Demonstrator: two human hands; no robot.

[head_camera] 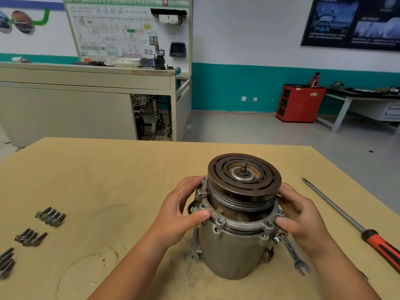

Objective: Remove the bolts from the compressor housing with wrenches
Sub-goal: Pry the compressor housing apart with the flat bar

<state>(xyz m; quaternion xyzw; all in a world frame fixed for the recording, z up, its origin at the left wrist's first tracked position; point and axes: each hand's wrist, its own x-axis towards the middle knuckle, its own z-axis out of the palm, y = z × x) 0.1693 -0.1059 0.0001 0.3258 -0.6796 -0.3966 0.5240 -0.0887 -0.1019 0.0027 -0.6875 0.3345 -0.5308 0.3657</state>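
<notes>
Forearms reach in as the left hand point(184, 211) and right hand point(300, 215) grip the flange of the compressor housing point(229, 250), upright between their curled fingers. A wrench point(292, 254) leans just under the right fingers, and loose bolts point(50, 218) lie well left.

Screwdriver handle point(383, 245), leftmost bolts point(6, 264): partly beyond frame edges.

At eleven o'clock, the white diagram board point(112, 29) shows the letters "HV" in its heading; the rest is blurred. The lettering on the dark poster point(355, 20) at one o'clock is unreadable.
</notes>
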